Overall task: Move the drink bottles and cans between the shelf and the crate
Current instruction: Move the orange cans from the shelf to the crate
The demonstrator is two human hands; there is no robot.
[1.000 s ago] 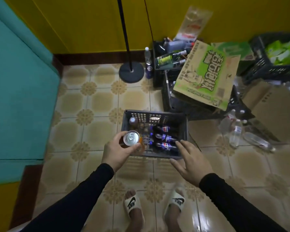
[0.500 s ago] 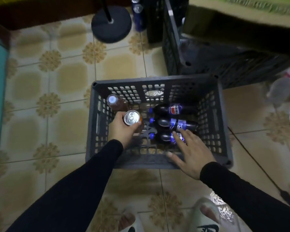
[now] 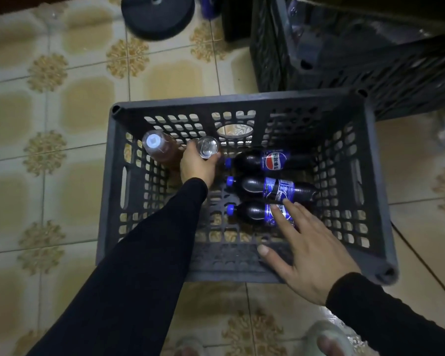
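A grey slatted crate (image 3: 378, 191) is seen on the tiled floor (image 3: 70, 104). Inside it, the left hand (image 3: 197, 167) is wrapped around an upright can (image 3: 208, 148), held just beside a standing amber bottle (image 3: 159, 150) near the far left corner. Three dark cola bottles (image 3: 270, 187) are laid on their sides in a row to the right. The right hand (image 3: 307, 249) is spread flat with straight fingers over the nearest cola bottle (image 3: 254, 214) and the crate's near wall; nothing is gripped by it.
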